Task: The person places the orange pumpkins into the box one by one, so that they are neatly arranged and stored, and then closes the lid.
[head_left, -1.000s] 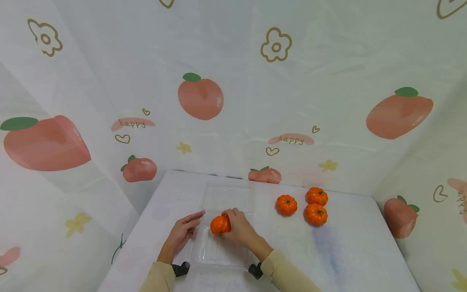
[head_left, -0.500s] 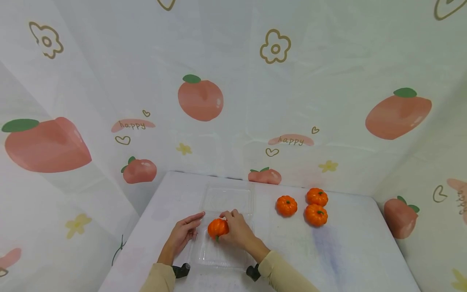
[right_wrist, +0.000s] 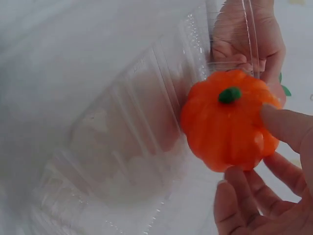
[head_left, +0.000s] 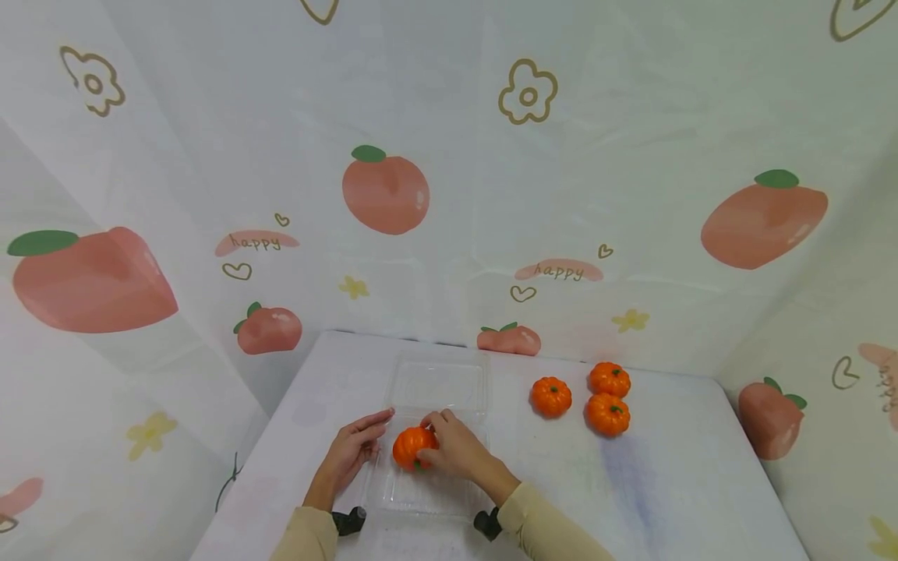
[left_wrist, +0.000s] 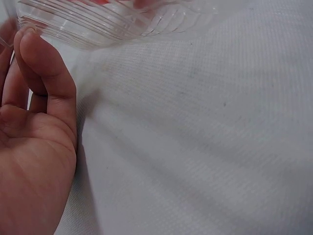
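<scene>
My right hand (head_left: 459, 448) holds a small orange toy pumpkin (right_wrist: 230, 122) with a green stem, thumb on one side and fingertips on the other. The pumpkin is over the near half of a clear plastic clamshell box (head_left: 421, 499), whose lid (head_left: 438, 386) lies folded back behind it. My left hand (head_left: 351, 452) is at the box's left side, fingers loosely bent. In the left wrist view, its fingertips (left_wrist: 32, 41) touch the ribbed plastic at the rim. Through the box wall, the right wrist view also shows the left hand.
Three more orange pumpkins stand on the white-covered table (head_left: 687, 467) to the right: one pumpkin (head_left: 551, 397) alone, a back pumpkin (head_left: 609, 379) and a front pumpkin (head_left: 607, 414) close together. A peach-printed curtain (head_left: 449, 156) surrounds the table's back and sides.
My right hand has brought the pumpkin left and toward me, over the box's near half. The left hand has stayed at the box's side, and the other pumpkins have not moved.
</scene>
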A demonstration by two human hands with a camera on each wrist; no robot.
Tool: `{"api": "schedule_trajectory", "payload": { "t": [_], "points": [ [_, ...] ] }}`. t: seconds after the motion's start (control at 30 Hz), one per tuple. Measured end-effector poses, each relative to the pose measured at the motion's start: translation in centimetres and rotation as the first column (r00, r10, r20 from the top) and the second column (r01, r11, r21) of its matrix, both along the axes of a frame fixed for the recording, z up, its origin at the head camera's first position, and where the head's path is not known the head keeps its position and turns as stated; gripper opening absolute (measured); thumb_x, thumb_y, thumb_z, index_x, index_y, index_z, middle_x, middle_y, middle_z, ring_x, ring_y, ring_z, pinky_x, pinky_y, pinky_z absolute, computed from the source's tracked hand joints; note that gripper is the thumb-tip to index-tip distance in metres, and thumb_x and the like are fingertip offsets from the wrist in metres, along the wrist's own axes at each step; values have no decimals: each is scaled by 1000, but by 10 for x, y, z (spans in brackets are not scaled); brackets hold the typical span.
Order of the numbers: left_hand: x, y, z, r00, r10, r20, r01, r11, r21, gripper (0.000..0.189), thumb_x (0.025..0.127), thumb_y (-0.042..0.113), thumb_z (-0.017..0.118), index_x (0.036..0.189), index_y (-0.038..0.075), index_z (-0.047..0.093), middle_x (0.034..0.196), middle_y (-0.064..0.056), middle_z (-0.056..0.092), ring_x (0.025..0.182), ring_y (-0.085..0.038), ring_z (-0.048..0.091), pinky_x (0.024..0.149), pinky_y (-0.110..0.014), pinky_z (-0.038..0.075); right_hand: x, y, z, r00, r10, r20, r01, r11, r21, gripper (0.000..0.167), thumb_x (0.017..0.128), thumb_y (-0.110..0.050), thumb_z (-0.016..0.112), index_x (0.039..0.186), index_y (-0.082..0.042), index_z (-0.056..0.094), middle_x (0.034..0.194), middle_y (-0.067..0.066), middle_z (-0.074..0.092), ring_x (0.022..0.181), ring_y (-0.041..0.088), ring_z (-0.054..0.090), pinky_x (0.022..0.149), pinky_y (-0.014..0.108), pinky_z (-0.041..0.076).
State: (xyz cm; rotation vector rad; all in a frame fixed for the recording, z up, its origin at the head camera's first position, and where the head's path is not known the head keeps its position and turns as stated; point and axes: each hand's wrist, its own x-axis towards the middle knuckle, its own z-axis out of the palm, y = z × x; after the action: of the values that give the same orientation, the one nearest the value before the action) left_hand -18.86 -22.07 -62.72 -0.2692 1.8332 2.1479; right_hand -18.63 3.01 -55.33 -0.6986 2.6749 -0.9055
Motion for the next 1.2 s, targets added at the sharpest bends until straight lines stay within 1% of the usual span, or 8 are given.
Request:
{"api": "schedule_trajectory", "payload": {
  "t": [0.1, 0.23, 0.37, 0.7, 0.83, 1.0, 1.1, 1.2],
  "points": [
    [1, 0, 0, 1000, 0, -2, 0, 1000, -1, 49, 97, 26, 67, 144, 11, 59, 136, 10, 67, 67, -9, 48, 65, -19, 49, 0, 0, 1, 1000, 10, 3, -10, 1000, -10, 38, 89, -26, 78, 119, -13, 60, 108, 1, 57, 91, 10, 55, 89, 27, 55],
    [1, 1, 0, 1000, 10, 0, -10, 1000, 4, 49, 97, 25, 67, 143, 11, 60, 135, 10, 68, 66, -10, 48, 64, -19, 48, 2, 0, 5, 999, 9, 41, -8, 1000, -16, 47, 86, -24, 80, 126, -11, 58, 111, 3, 57, 95, 13, 58, 91, 30, 56],
    [1, 1, 0, 1000, 25, 8, -25, 1000, 2, 48, 97, 25, 67, 142, 11, 61, 134, 10, 69, 67, -11, 48, 64, -19, 48, 3, 1, 8, 998, 5, 66, -6, 1000, 4, 55, 86, -27, 79, 133, -11, 57, 115, 6, 58, 97, 16, 60, 92, 34, 57],
    [4, -2, 5, 999, 29, 22, -29, 999, -28, 48, 97, 27, 68, 143, 13, 61, 137, 10, 67, 69, -12, 50, 66, -19, 49, 3, 11, 14, 994, 59, 89, -62, 998, 33, 53, 88, -30, 77, 134, -12, 59, 127, 12, 60, 105, 19, 61, 98, 38, 56],
    [5, -2, 7, 999, 32, 18, -31, 999, -40, 48, 96, 27, 69, 142, 13, 62, 137, 8, 68, 69, -12, 50, 66, -19, 50, 3, 15, 17, 991, 79, 106, -82, 996, 24, 51, 89, -30, 76, 134, -13, 60, 128, 11, 60, 106, 18, 59, 96, 36, 56],
    [7, -2, 10, 1000, 27, 14, -26, 997, -73, 48, 96, 30, 70, 140, 13, 63, 136, 6, 69, 71, -12, 50, 67, -19, 50, 4, 18, 18, 986, 131, 104, -135, 990, 41, 44, 90, -29, 76, 131, -17, 64, 123, 8, 61, 102, 14, 58, 92, 31, 55],
    [8, -1, 12, 1000, 6, 19, -5, 997, -80, 48, 97, 30, 68, 142, 14, 62, 136, 7, 68, 72, -13, 50, 67, -20, 49, 6, 18, 18, 982, 147, 119, -153, 987, 44, 39, 91, -28, 75, 128, -19, 67, 119, 4, 62, 96, 10, 58, 87, 27, 55],
    [9, -1, 15, 999, -35, 23, 37, 997, -64, 47, 100, 24, 62, 146, 15, 58, 140, 7, 66, 74, -14, 52, 68, -20, 49, 7, 18, 17, 979, 169, 112, -174, 984, 42, 31, 93, -24, 73, 124, -20, 71, 112, 1, 63, 89, 7, 56, 81, 22, 53]
  ]
}}
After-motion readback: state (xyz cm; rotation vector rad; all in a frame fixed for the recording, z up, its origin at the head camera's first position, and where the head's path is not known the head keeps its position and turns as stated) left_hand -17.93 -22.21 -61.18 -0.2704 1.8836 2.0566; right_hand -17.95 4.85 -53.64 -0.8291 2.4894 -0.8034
